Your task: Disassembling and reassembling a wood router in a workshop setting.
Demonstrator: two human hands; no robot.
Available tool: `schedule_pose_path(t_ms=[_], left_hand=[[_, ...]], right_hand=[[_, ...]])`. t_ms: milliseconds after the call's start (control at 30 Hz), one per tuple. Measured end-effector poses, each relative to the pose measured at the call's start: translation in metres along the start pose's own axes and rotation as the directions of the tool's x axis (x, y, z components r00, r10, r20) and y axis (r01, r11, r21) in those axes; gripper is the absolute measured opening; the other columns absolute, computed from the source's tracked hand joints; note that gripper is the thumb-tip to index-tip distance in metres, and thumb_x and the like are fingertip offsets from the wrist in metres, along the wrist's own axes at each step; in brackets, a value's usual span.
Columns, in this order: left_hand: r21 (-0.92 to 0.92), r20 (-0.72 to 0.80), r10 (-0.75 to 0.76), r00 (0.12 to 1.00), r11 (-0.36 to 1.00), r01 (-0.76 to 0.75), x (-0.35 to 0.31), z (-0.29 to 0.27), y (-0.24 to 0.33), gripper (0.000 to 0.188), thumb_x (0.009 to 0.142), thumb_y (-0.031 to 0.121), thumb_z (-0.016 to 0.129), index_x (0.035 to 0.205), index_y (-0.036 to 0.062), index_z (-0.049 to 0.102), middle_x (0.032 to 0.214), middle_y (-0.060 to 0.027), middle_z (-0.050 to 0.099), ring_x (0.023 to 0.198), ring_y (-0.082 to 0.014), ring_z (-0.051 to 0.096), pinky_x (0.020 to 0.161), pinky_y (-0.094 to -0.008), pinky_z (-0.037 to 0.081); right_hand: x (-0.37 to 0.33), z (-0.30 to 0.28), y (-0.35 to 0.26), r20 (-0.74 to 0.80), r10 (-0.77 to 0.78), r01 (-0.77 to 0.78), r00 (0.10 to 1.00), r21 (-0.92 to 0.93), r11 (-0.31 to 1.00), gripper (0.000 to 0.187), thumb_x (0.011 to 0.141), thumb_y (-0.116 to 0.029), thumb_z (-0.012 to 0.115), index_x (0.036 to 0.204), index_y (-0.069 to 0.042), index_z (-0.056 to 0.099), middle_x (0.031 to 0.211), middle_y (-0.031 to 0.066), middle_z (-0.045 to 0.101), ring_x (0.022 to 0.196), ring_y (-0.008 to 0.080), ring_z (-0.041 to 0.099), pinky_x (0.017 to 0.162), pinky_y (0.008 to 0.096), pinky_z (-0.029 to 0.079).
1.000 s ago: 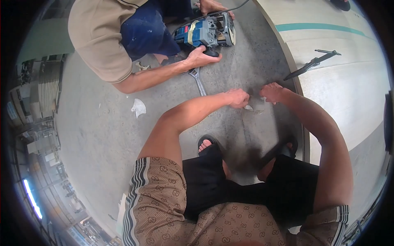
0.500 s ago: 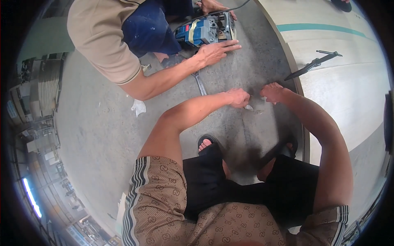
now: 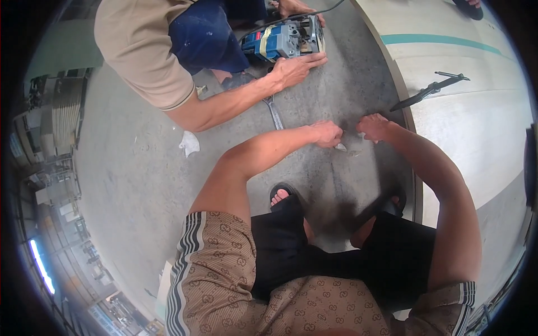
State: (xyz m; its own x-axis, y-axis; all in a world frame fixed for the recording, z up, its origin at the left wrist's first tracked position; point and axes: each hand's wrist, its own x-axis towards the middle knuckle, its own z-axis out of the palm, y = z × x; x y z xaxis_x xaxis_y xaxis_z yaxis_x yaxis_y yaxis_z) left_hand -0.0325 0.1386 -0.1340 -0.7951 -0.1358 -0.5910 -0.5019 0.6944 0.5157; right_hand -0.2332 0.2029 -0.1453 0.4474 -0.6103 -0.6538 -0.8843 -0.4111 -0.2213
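My left hand [image 3: 327, 134] is closed, fingertips pinched together low over the grey concrete floor. A small white scrap [image 3: 341, 147] shows right at its fingertips; whether it is gripped or lies beneath them I cannot tell. Just to the right, my right hand [image 3: 374, 127] is also closed, its fingers curled inward, with a pale bit [image 3: 363, 135] at the fingertips. A narrow gap separates the two hands. At the upper left, a co-worker's hands steady a blue router [image 3: 274, 42] with yellow tape round its body, lying on its side.
A metal wrench [image 3: 273, 113] lies between the co-worker's forearm and mine. Crumpled white paper [image 3: 189, 144] is on the floor at left. Pale boards [image 3: 459, 123] with a teal stripe fill the right side, a black metal tool [image 3: 430, 91] on them. The router's cord [image 3: 314, 12] runs upward.
My hands keep nearly the same pose and place. The co-worker's near forearm has shifted slightly up, and a foot shows more at the upper right.
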Motion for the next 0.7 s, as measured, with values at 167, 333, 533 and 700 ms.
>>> schedule_pose_path(t_ms=[167,333,533,700], left_hand=[[-0.013,0.031,-0.023,0.999,1.000,0.023,-0.0008,-0.0023,0.0019,0.025,0.079,0.027,0.053,0.094,0.0104,0.064,0.092,-0.0130,0.065,0.091,-0.0323,0.061,0.079,-0.0442,0.048],[0.005,-0.044,0.039,0.998,0.999,-0.039,-0.0001,0.0013,-0.0008,0.023,0.081,0.027,0.054,0.090,0.0087,0.063,0.084,-0.0118,0.066,0.082,-0.0315,0.063,0.072,-0.0433,0.049],[-0.016,0.016,-0.002,1.000,1.000,0.003,0.0000,-0.0006,-0.0002,0.023,0.079,0.027,0.053,0.092,0.0104,0.064,0.092,-0.0119,0.066,0.092,-0.0317,0.061,0.079,-0.0442,0.048],[-0.015,-0.005,0.006,1.000,1.000,-0.006,0.0005,0.0004,-0.0008,0.023,0.079,0.026,0.053,0.090,0.0098,0.064,0.090,-0.0123,0.066,0.088,-0.0318,0.062,0.076,-0.0440,0.049]], right_hand=[[0.0002,-0.0020,-0.0020,0.005,0.002,-0.002,1.000,0.006,1.000,0.030,0.065,-0.016,0.068,0.094,-0.008,0.064,0.092,0.0127,0.060,0.089,0.0320,0.062,0.075,0.0440,0.051],[0.0006,-0.0003,-0.0006,0.015,0.007,-0.007,1.000,0.014,1.000,0.028,0.066,-0.015,0.067,0.093,-0.009,0.064,0.093,0.0126,0.060,0.089,0.0314,0.062,0.075,0.0437,0.050],[-0.0010,-0.0036,-0.0027,0.014,0.013,-0.014,1.000,0.030,0.999,0.029,0.066,-0.014,0.067,0.094,-0.010,0.064,0.093,0.0119,0.060,0.090,0.0308,0.062,0.075,0.0429,0.050],[-0.0006,0.0002,-0.0013,-0.013,0.000,0.000,1.000,0.004,1.000,0.029,0.065,-0.014,0.068,0.093,-0.010,0.064,0.094,0.0116,0.060,0.091,0.0306,0.061,0.075,0.0427,0.050]])
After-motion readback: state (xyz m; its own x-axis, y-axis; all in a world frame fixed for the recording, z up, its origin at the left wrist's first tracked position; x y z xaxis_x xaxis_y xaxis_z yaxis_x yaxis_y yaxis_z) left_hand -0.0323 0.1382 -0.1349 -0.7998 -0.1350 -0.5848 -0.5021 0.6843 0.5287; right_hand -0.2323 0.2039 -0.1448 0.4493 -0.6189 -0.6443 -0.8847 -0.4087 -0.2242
